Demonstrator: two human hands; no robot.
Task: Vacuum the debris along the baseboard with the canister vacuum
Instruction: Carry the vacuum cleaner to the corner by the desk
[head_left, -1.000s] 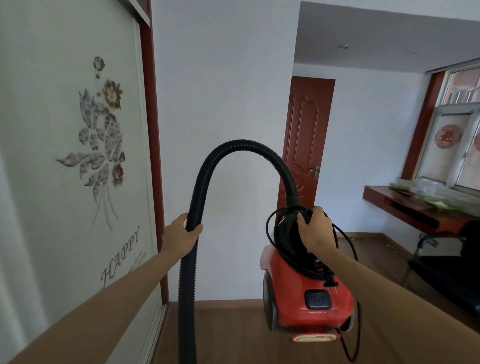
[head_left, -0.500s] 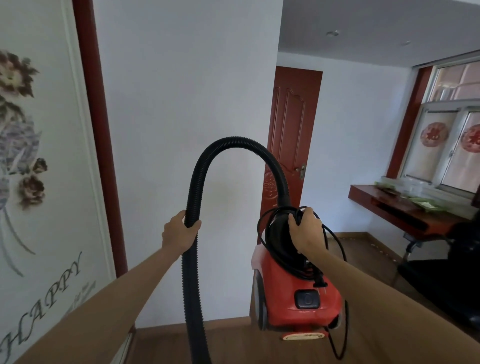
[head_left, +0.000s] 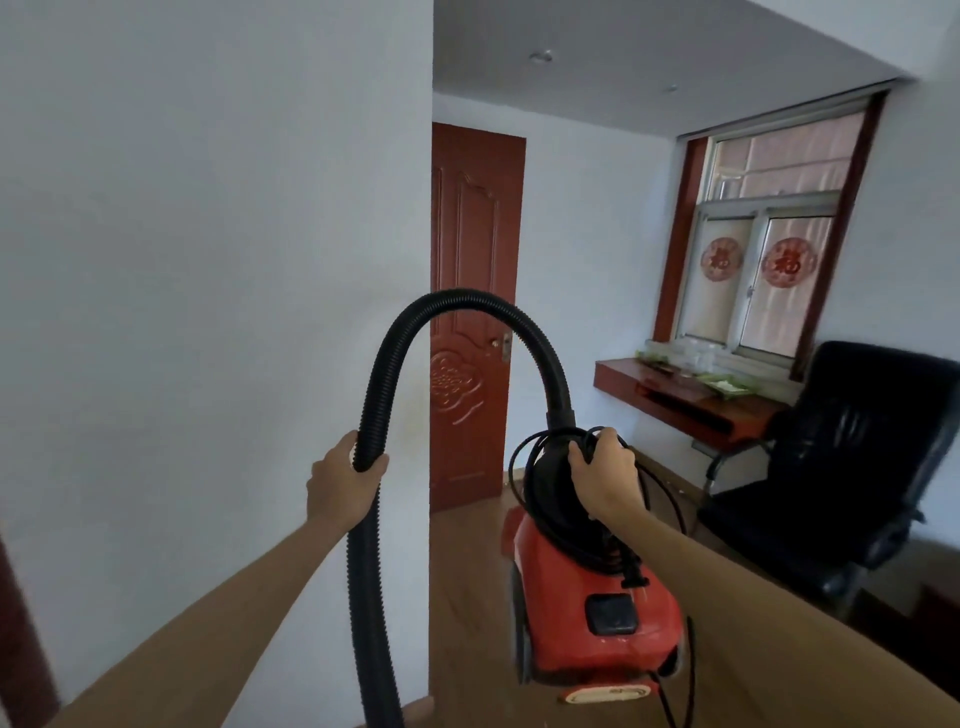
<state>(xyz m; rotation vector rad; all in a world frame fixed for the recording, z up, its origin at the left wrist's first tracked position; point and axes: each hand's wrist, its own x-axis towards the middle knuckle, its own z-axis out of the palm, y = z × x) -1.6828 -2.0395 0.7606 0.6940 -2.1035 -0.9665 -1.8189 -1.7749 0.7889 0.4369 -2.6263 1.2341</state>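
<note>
A red canister vacuum (head_left: 592, 618) hangs in the air in front of me, carried by its black top handle. My right hand (head_left: 605, 480) grips that handle together with loops of black power cord (head_left: 524, 467). A black ribbed hose (head_left: 467, 306) arches up from the canister's top and drops down on the left. My left hand (head_left: 343, 480) grips the hose on its falling side. The hose's lower end runs out of the frame at the bottom. A strip of brown baseboard (head_left: 670, 480) runs along the far wall under the shelf.
A white wall corner (head_left: 426, 260) stands directly ahead on the left. Behind it is a closed red-brown door (head_left: 470, 312). A black office chair (head_left: 841, 467) sits at the right, under a wooden wall shelf (head_left: 685, 402) and a window (head_left: 763, 249). The floor (head_left: 467, 597) is wood.
My view has swung right: the flowered sliding panel has left the frame, and the window and black chair have come in. Both hands keep their grips on the hose and the handle.
</note>
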